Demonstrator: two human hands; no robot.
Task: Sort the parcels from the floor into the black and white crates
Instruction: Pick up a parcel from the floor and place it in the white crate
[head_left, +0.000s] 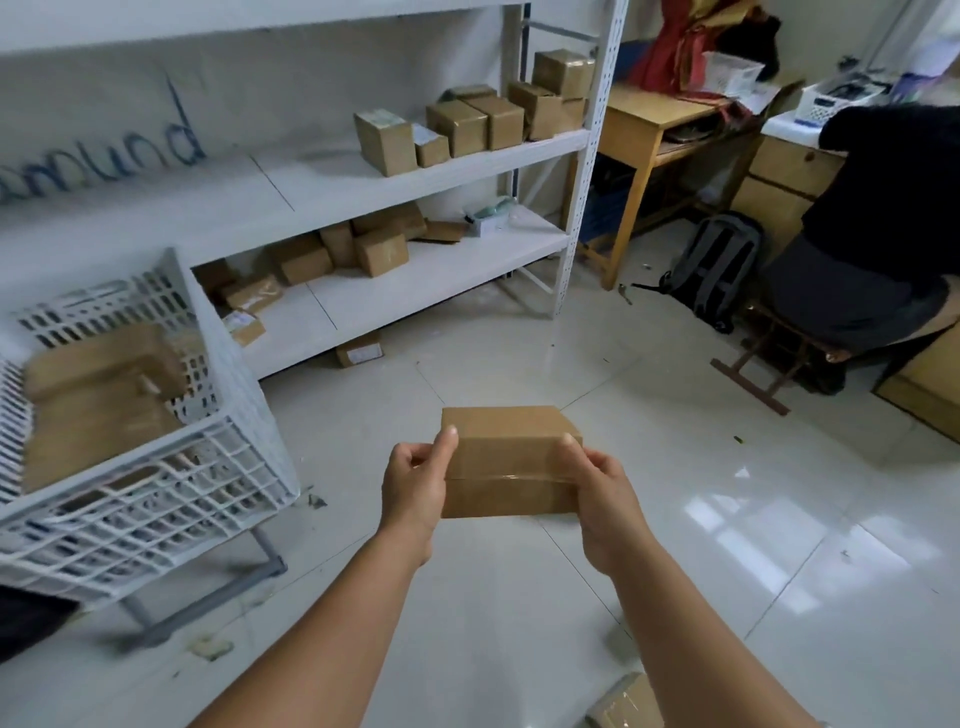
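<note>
Parcel (511, 460) held above the floor, left hand (413, 486) and right hand (605, 493) fingers gripping its ends.

Both forearms are bare to the frame's edge, with no sleeves, gloves, watch or rings showing.

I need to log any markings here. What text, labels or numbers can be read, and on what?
"amund": blue handwriting on the white shelf backing, cut off at the left edge.
Shipping labels on shelf parcels: too small to read.
Held parcel: no text visible.
</note>
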